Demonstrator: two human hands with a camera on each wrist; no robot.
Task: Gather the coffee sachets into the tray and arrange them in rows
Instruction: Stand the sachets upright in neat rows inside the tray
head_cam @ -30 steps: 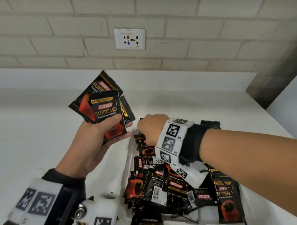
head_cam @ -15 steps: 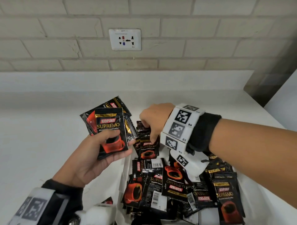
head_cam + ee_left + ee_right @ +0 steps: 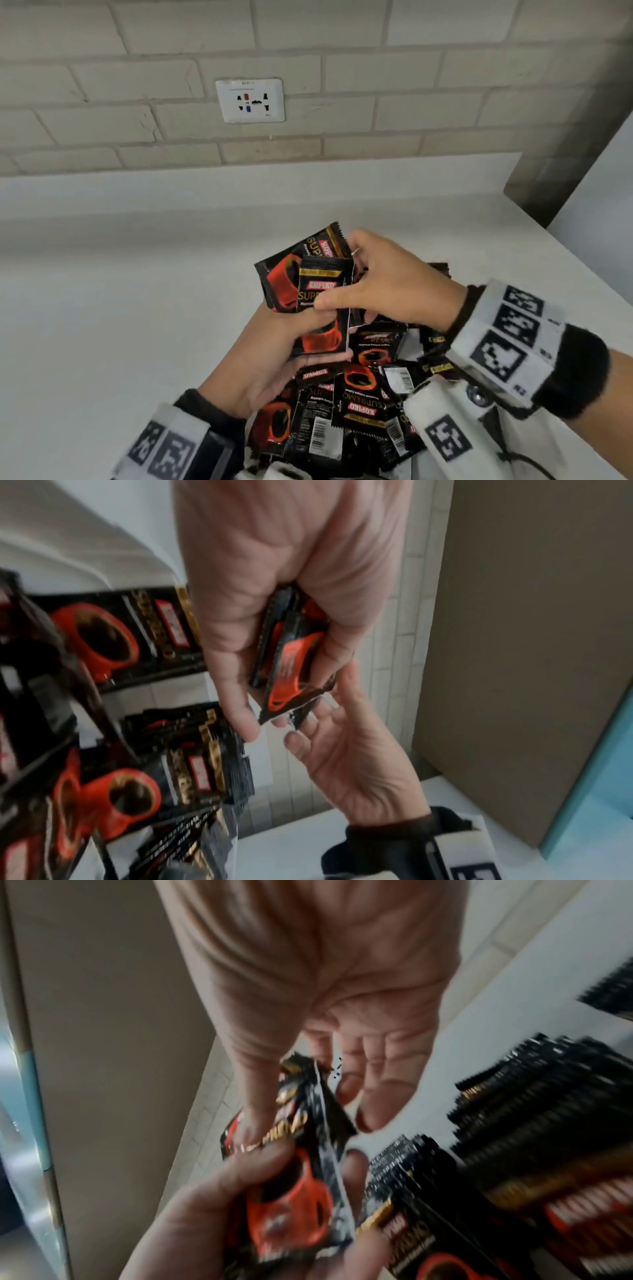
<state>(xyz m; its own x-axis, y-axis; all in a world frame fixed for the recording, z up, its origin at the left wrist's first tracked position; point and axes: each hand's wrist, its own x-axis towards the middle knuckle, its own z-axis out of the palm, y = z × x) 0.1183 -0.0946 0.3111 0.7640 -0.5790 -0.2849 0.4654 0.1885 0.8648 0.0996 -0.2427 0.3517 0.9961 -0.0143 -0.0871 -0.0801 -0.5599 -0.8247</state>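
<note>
My left hand (image 3: 281, 346) grips a small stack of black-and-red coffee sachets (image 3: 318, 301), held upright above the tray. My right hand (image 3: 363, 277) reaches in from the right and pinches that stack, thumb on the front sachet and fingers behind it. The left wrist view shows the stack (image 3: 291, 656) edge-on in my left hand (image 3: 274, 561), with my right hand (image 3: 349, 750) at its corner. In the blurred right wrist view, the right hand (image 3: 325, 988) and the left hand (image 3: 222, 1204) both hold the sachets (image 3: 298, 1177). Several loose sachets (image 3: 359, 394) lie jumbled in the white tray (image 3: 409, 342).
The tray stands on a white counter (image 3: 120, 325) whose bare surface stretches left and back to a brick wall with a socket plate (image 3: 250, 100). A brown panel (image 3: 548, 192) stands at the counter's far right corner.
My left hand has brought the stack down and to the right, over the tray. My right hand has lifted off the pile and now meets the stack.
</note>
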